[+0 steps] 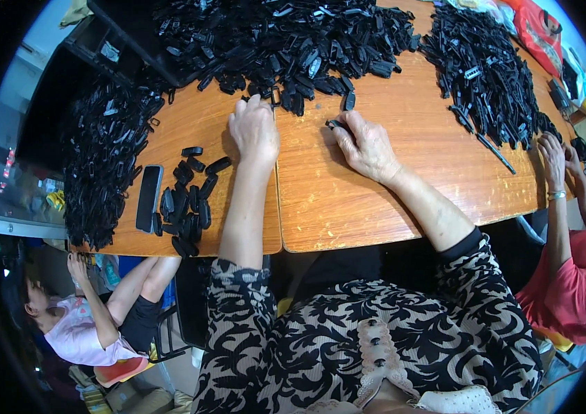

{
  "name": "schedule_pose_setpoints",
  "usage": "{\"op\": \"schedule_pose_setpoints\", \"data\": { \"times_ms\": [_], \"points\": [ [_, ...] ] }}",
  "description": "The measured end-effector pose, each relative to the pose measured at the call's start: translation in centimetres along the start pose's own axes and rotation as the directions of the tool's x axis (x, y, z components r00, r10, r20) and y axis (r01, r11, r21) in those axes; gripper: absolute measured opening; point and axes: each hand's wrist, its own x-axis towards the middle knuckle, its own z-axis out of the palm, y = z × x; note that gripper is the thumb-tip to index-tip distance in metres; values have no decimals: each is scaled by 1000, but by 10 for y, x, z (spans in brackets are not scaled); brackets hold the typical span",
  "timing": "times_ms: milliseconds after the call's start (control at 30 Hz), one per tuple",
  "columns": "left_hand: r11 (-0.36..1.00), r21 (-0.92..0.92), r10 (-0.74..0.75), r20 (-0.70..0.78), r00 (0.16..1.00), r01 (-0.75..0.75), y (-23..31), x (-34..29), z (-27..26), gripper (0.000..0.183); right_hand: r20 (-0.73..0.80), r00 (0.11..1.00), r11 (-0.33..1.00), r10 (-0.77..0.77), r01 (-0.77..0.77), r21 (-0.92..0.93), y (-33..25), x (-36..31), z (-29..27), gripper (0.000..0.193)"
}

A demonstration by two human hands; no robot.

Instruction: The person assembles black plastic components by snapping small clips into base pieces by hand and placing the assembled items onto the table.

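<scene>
My left hand is at the near edge of a big heap of small black plastic pieces, its fingers curled down and closed. A small black rectangular frame shows beside its fingertips; what the fingers hold is hidden. Farther right, my right hand rests low over the wooden table. Between its thumb and fingers it pinches a small black plastic piece, whose end sticks out to the left. Just beyond it lies another oblong black piece.
Left of my left forearm lie a loose group of oblong black pieces and a dark phone. More heaps stand at the left and right. A pen lies right. Co-workers sit at both sides, one's hand at the right heap.
</scene>
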Motion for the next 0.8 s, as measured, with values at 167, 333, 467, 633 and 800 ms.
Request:
{"op": "schedule_pose_setpoints", "data": {
  "times_ms": [167, 333, 467, 633, 800],
  "points": [
    [880, -461, -133, -8, 991, 114, 22, -21, -20, 25, 46, 989, 953, 140, -147, 264, 3, 5, -9, 24],
    [236, -939, -38, 249, 968, 251, 40, -32, -14, 32, 344, 885, 602, 313, -465, 649, -6, 8, -10, 23],
    [337, -919, 93, 250, 964, 206, 46, -34, -8, 33, 403, 887, 565, 226, -456, 688, 5, 10, -14, 23],
    [362, -918, 150, 227, 962, 160, 44, -33, -14, 30, 461, 839, 559, 290, -539, 630, 6, 12, -18, 18],
    [430, -901, 160, 147, 976, 65, 45, -33, -17, 31, 433, 867, 644, 248, -481, 594, -2, 18, -22, 23]
  ]
}}
